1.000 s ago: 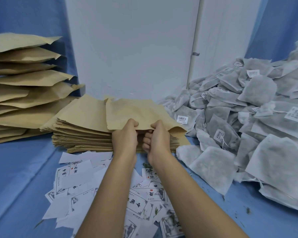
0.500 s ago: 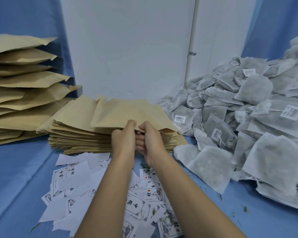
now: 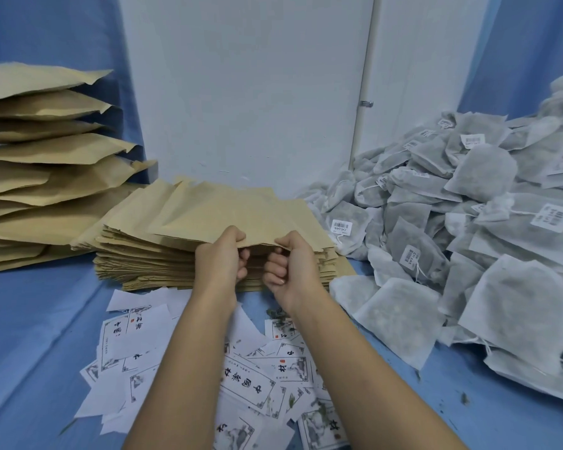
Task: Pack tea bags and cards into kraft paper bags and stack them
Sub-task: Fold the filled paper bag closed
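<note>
A flat kraft paper bag (image 3: 238, 212) lies on top of a pile of empty kraft bags (image 3: 143, 258) at the middle of the blue table. My left hand (image 3: 221, 258) pinches its near edge from the left. My right hand (image 3: 290, 264) pinches the same edge just to the right, and the edge is lifted a little off the pile. White printed cards (image 3: 247, 381) lie scattered in front, partly under my forearms. A large heap of grey tea bags (image 3: 488, 241) with barcode tags fills the right side.
A tall stack of filled kraft bags (image 3: 43, 167) stands at the far left. A white wall panel (image 3: 241, 86) rises behind the pile. Blue cloth (image 3: 36, 336) covers the table, with loose tea crumbs at the lower right.
Both hands kept hold of the top bag's near edge; they have moved slightly apart and the edge is raised, opening a small gap over the pile.
</note>
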